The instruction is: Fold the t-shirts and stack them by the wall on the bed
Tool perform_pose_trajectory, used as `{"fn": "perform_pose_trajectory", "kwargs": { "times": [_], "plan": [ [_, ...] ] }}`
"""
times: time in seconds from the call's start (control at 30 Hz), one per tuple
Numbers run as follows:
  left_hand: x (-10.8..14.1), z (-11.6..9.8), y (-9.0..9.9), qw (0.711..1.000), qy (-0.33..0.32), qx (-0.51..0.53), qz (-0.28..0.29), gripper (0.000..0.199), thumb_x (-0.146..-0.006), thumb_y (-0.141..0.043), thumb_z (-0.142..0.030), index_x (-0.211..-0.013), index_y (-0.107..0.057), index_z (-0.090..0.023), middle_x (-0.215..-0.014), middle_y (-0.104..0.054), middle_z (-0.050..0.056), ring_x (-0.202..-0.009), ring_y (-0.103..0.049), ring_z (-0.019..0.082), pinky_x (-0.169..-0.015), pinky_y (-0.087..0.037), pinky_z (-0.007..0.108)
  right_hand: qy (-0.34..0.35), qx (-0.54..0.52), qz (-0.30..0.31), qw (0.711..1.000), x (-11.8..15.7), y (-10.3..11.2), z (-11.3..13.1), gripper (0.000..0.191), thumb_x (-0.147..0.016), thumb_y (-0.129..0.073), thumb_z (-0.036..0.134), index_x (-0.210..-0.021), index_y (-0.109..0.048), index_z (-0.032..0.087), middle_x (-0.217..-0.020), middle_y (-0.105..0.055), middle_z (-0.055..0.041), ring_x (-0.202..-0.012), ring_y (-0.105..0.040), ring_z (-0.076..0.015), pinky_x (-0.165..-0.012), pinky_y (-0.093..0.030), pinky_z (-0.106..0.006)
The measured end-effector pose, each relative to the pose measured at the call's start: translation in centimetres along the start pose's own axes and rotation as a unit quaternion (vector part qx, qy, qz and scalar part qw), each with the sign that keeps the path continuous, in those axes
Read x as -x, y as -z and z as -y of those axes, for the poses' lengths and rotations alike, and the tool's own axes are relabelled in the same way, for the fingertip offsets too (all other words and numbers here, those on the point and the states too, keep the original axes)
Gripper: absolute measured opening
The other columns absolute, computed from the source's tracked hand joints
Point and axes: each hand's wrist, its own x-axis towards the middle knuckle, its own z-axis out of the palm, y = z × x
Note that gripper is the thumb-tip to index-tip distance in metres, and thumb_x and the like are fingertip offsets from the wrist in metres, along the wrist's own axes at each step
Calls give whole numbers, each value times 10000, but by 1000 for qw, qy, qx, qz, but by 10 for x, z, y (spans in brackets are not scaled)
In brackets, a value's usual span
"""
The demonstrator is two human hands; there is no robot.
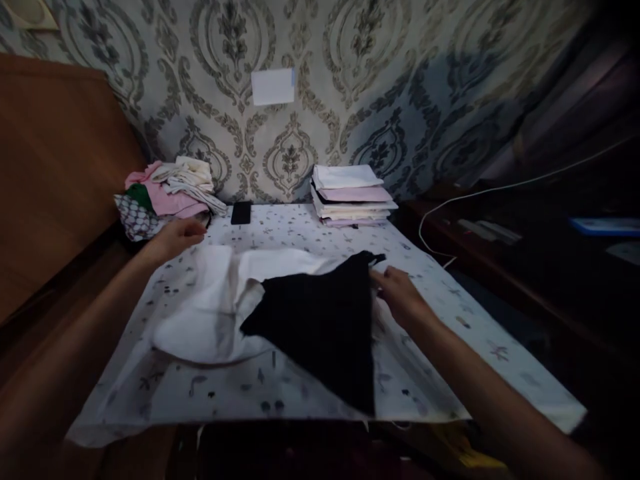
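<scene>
A black cloth garment (320,313), with a narrow strap-like bit at its upper right corner, hangs slanted over the table. My right hand (400,297) is closed on its right edge, close to that corner. Beneath and to the left lies a rumpled white cloth (200,320), spread across the table and partly covered by the black one. My left hand (177,240) hovers beyond the white cloth's upper left edge, fingers loosely apart, with nothing visible in it.
A patterned sheet covers the table (225,393). At the back left sits a heap of crumpled clothes (170,190); a dark phone (241,213) lies beside it. A folded stack (353,193) stands back right. A white cable (425,220) runs along the right, and a wooden panel (60,173) rises left.
</scene>
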Motion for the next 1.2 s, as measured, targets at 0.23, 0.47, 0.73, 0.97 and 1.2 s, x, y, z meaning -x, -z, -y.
{"fn": "perform_pose_trajectory", "kwargs": {
  "times": [0.23,0.47,0.73,0.97,1.2],
  "plan": [
    [43,67,-52,985,9,-140,98,591,-770,-535,-682,-1061,-611,-174,-973,-654,90,-843,-631,240,-715,-503,358,296,340,75,889,61,-4,-40,408,-910,-574,475,-1239,-634,241,-1271,-589,-144,-1181,-567,-328,-958,-500,-500],
    [59,66,-69,946,-62,-287,141,503,-859,-501,-626,-1137,-633,-228,-1037,-620,92,-982,-577,293,-825,-463,406,387,499,219,743,61,-49,-29,202,-969,-469,222,-1029,-662,215,-934,-624,-94,-817,-573,-217,-559,-429,-281],
    [74,74,-43,932,-115,-265,221,285,-849,-562,-511,-891,-605,-232,-1046,-652,87,-912,-579,258,-793,-453,355,305,330,287,846,47,-37,-15,174,-916,-437,161,-857,-595,206,-835,-622,-44,-698,-563,-153,-625,-444,-284],
    [50,60,-5,941,-22,-150,303,336,-858,-546,-545,-759,-625,-233,-720,-592,10,-667,-522,178,-608,-402,261,27,89,331,939,16,-29,33,169,-828,-678,351,-898,-702,199,-589,-561,56,-400,-436,-64,-376,-324,-181],
    [-45,42,14,988,-23,-151,-4,266,-798,-538,-474,-762,-571,-213,-676,-522,13,-593,-441,154,-537,-370,266,-40,-116,5,992,-116,-60,63,154,-748,-702,81,-727,-582,177,-624,-584,27,-560,-582,-116,-525,-545,-225]
  ]
}}
